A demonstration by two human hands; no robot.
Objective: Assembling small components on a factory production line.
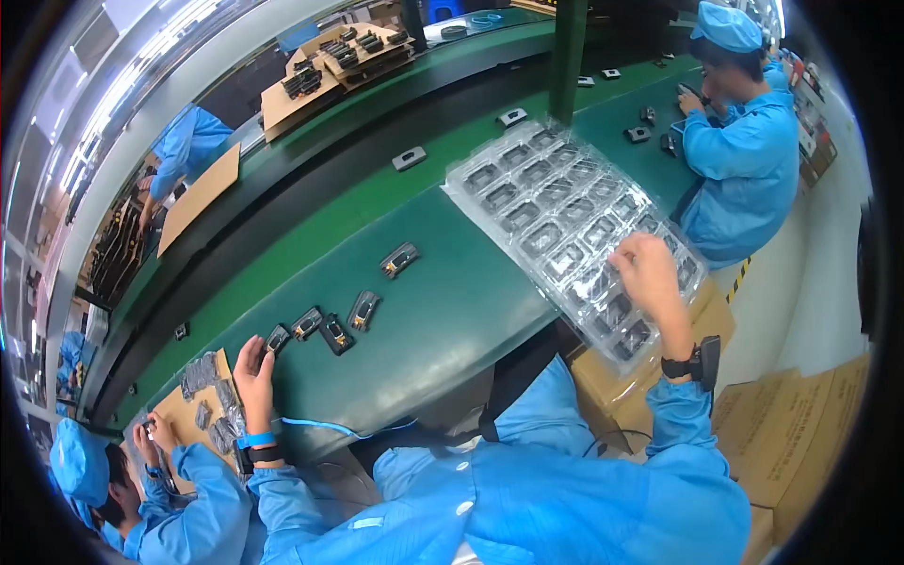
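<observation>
My left hand [252, 381] is at the left of the green work surface, its fingers closed on the end of a small black device [277, 337]. Beside it lie more black devices with gold-coloured parts: one [307, 323], another [335, 333], a third [363, 309], and one farther off [399, 260]. Over the clear plastic blister tray [490, 221], my right hand [650, 278] has its fingers bent together in a pinch. Whatever is between those fingertips is hidden. The tray has rows of moulded pockets and overhangs the table's near edge.
A conveyor belt [363, 179] runs behind the table, carrying a grey housing [409, 158]. Co-workers sit at the right [744, 155] and lower left [202, 490]. Cardboard boxes [772, 443] stand at my right. A blue cord [325, 426] hangs along the front edge. A green post [566, 61] rises beyond the tray.
</observation>
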